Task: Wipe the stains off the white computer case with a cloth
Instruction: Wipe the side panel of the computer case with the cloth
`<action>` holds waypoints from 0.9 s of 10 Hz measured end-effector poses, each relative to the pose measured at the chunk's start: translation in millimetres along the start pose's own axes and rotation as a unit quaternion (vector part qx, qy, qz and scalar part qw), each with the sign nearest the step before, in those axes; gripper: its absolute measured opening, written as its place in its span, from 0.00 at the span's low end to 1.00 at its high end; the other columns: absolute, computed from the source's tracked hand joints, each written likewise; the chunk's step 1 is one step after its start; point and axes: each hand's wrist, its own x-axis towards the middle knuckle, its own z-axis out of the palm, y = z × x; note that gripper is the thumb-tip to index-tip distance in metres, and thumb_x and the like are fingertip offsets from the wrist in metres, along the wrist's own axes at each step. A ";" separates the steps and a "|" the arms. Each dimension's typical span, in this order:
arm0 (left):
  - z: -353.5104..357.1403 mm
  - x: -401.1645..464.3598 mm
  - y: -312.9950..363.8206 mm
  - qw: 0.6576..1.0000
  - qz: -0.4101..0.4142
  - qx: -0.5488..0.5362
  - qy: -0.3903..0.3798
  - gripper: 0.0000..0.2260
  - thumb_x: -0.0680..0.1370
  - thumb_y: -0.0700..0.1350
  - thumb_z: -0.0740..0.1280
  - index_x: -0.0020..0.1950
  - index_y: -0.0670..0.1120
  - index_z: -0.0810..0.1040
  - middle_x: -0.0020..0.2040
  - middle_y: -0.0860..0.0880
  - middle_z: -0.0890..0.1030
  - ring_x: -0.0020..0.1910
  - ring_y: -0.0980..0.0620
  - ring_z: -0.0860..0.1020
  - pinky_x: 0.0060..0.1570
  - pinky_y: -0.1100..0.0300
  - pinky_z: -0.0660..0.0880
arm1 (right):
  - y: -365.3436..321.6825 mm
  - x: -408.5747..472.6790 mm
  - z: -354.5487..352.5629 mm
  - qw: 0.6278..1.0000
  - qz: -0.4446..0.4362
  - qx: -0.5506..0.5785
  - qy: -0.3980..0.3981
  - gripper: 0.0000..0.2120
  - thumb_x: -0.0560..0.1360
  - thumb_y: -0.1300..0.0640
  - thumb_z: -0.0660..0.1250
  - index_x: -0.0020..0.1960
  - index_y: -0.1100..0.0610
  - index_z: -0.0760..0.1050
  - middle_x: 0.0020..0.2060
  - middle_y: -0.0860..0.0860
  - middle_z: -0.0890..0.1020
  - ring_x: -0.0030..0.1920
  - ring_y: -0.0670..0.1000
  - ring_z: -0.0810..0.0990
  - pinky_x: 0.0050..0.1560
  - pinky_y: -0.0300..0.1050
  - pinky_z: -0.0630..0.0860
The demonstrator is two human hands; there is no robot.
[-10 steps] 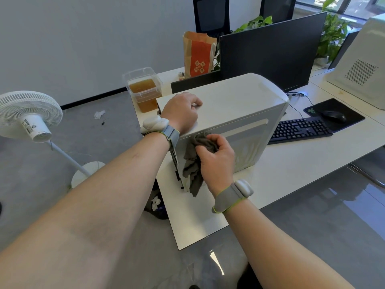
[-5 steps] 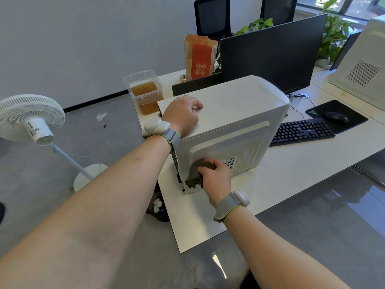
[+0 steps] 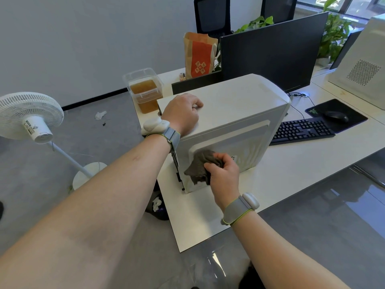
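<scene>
Both hands are on the white computer case (image 3: 239, 113), which stands upright on the bench (image 3: 291, 174) with its near end close to the bench's left edge. The left hand (image 3: 181, 114) rests on top of the case near its rear corner, fingers curled loosely over the lid and gripping nothing; it seems to be steadying the case. The right hand (image 3: 224, 174) is bunched around a grey cloth (image 3: 201, 166), fingers closed on it, and presses it flat against the side panel of the case, low down and towards the near end.

Judging by that, the wiping itself is in hand, on the lower near part of the side panel. Streaky marks show on the same panel further along, towards the keyboard (image 3: 302, 130) end of the case, so the job looks only partly done. Whether the patch under the cloth is clean cannot be told, since the cloth covers it.

The next stroke likely calls for keeping firm pressure through the cloth while working it along the panel away from the near end, with the left hand bearing down so the case does not slide on the bench.
</scene>
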 end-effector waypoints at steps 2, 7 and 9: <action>-1.3 0.0 0.6 1.000 -0.003 0.003 -0.002 0.18 0.76 0.39 0.58 0.57 0.52 0.84 0.61 0.53 0.82 0.62 0.50 0.77 0.64 0.52 0.74 | 59.9 -8.8 1.2 0.963 0.205 -0.176 -0.016 0.07 0.71 0.66 0.65 0.46 0.57 0.78 0.38 0.56 0.82 0.40 0.58 0.82 0.41 0.53 0.82; -2.4 -1.1 1.0 1.000 -0.001 0.003 -0.001 0.19 0.76 0.40 0.58 0.57 0.52 0.84 0.62 0.52 0.81 0.61 0.49 0.76 0.63 0.52 0.74 | 81.7 3.6 36.2 0.956 0.281 0.079 0.044 0.13 0.73 0.72 0.65 0.49 0.59 0.83 0.42 0.57 0.82 0.41 0.56 0.79 0.38 0.45 0.74; -2.0 -2.2 1.5 1.000 -0.004 0.007 -0.005 0.19 0.75 0.40 0.57 0.57 0.51 0.84 0.62 0.52 0.81 0.63 0.48 0.75 0.64 0.50 0.73 | 86.4 -2.2 34.5 0.947 0.319 0.012 0.028 0.05 0.75 0.67 0.64 0.48 0.60 0.76 0.36 0.56 0.74 0.34 0.55 0.72 0.35 0.45 0.70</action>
